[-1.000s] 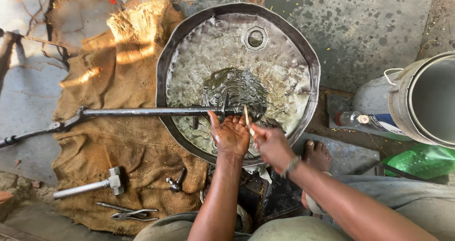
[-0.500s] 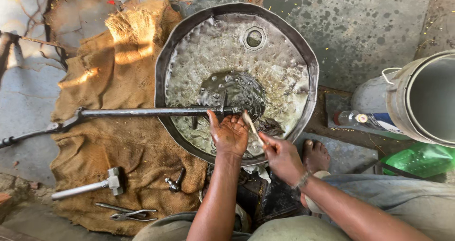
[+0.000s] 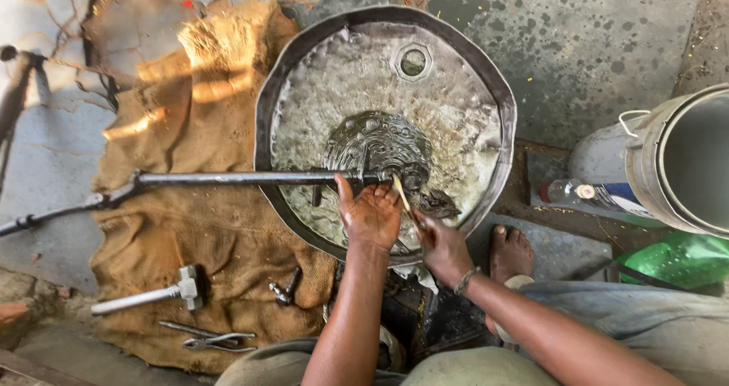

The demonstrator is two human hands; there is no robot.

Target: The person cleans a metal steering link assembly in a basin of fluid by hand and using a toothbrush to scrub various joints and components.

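Head view: your left hand lies palm-down, fingers spread, grip open, pressing on the dented round metal drum lid. Its thumb touches the long dark steel rod, which lies across the lid onto coarse burlap sacking. Your right hand pinches a thin pale stick, grip closed on it, tip at the lid's battered, shiny centre. On the sacking near you: a steel hammer, pliers, a small bolt. A grey metal bucket stands at right.
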